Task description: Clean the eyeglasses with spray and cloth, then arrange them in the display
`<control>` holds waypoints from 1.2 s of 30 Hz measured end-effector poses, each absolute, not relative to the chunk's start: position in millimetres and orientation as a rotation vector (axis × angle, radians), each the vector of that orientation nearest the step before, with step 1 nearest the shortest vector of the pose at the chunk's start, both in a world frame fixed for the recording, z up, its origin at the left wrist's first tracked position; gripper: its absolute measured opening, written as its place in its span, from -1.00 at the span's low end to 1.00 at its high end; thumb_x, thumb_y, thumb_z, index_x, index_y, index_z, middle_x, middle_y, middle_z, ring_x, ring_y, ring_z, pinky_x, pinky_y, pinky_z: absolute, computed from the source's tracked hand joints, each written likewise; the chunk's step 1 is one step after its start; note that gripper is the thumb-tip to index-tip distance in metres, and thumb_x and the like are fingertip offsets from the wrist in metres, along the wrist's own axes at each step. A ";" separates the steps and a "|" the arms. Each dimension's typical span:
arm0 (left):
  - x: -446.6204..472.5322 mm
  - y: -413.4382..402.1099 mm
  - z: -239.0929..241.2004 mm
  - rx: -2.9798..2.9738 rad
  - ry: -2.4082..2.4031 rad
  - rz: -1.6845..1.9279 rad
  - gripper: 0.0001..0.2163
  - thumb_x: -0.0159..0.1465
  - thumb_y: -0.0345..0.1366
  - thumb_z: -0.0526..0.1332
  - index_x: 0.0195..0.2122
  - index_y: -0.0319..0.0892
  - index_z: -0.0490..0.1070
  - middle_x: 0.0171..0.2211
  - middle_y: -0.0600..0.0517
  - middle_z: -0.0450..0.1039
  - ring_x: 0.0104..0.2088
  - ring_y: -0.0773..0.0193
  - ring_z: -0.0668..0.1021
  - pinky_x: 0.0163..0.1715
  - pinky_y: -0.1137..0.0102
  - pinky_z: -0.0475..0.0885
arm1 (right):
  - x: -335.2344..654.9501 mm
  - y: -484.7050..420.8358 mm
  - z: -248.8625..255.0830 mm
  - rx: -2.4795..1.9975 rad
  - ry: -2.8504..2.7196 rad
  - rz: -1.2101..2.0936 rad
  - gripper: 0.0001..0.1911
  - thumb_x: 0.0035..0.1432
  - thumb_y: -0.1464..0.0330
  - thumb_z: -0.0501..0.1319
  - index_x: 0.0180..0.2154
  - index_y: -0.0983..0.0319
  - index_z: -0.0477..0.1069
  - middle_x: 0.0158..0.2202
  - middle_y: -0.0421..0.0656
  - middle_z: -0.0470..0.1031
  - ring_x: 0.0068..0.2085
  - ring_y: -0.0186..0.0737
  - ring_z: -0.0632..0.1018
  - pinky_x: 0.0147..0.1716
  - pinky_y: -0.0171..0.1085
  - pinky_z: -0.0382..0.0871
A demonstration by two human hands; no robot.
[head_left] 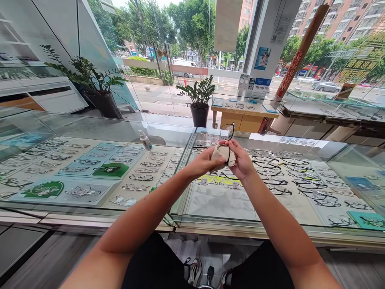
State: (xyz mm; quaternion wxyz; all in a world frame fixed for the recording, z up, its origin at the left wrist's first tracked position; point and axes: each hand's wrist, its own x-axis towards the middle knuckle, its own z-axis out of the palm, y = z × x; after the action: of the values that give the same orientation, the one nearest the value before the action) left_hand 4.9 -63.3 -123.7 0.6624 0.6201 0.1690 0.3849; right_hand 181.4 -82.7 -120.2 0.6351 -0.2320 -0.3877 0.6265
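Observation:
Above a glass display counter, both my hands meet over a pair of dark-framed glasses. My left hand is closed on a beige cleaning cloth wrapped round part of the glasses. My right hand pinches the glasses through the cloth, and one lens sticks up above my fingers. A small white spray bottle stands on the counter top to the left of my hands.
Several rows of spectacle frames lie under the glass on both sides. Two potted plants stand on the floor behind the counter. A low wooden display table and large street-facing windows lie beyond. My shoes show below.

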 end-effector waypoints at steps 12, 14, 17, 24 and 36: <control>24.3 -62.0 -135.0 1.319 0.614 1.144 -0.33 0.13 0.41 0.57 -0.27 -0.16 0.53 -0.53 0.14 0.45 -0.58 0.39 0.42 -0.58 0.45 0.32 | 161.6 -89.0 -125.3 -0.529 -0.971 1.443 -0.48 0.11 -0.01 0.66 -0.24 0.10 0.45 0.16 -0.21 0.77 -0.46 -0.38 0.49 -0.64 -0.32 0.42; 24.4 -63.4 -133.7 1.313 0.636 1.150 -0.32 0.16 0.45 0.52 -0.26 -0.17 0.55 -0.55 0.13 0.46 -0.61 0.37 0.43 -0.63 0.44 0.32 | 160.6 -90.2 -124.6 -0.531 -0.973 1.438 -0.48 0.11 -0.01 0.66 -0.25 0.09 0.43 0.14 -0.24 0.78 -0.45 -0.38 0.50 -0.62 -0.33 0.44; 24.4 -63.7 -131.6 1.286 0.645 1.165 -0.30 0.17 0.48 0.50 -0.24 -0.17 0.56 -0.53 0.12 0.48 -0.60 0.35 0.46 -0.63 0.43 0.39 | 162.1 -89.8 -124.0 -0.541 -0.970 1.430 -0.46 0.08 -0.01 0.68 -0.24 0.08 0.43 0.08 -0.27 0.79 -0.45 -0.37 0.50 -0.63 -0.33 0.41; 24.6 -55.8 -132.8 1.360 0.591 1.148 -0.27 0.17 0.52 0.48 -0.34 -0.18 0.55 -0.53 0.07 0.51 -0.57 0.38 0.46 -0.57 0.45 0.38 | 173.5 -81.9 -121.3 -0.545 -0.953 1.338 -0.51 0.09 0.05 0.69 -0.22 0.08 0.48 0.01 -0.15 0.80 -0.11 -0.13 0.72 -0.16 -0.16 0.70; 0.8 -27.5 -122.0 1.261 0.673 1.452 -0.35 0.20 0.34 0.54 -0.04 -0.17 0.61 -0.40 0.04 0.61 -0.44 0.26 0.61 -0.49 0.40 0.44 | 225.9 -70.6 -102.7 -0.562 -0.940 1.127 -0.68 0.27 0.09 0.58 -0.21 0.05 0.53 -0.06 -0.21 0.74 0.05 -0.17 0.70 0.03 -0.19 0.63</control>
State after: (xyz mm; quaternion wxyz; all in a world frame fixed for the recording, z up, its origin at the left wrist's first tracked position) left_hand 0.8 -27.5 -122.0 0.5243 0.5271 0.2812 0.6068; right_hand 225.9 -70.6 -102.7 0.7068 -0.2530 -0.4233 0.5072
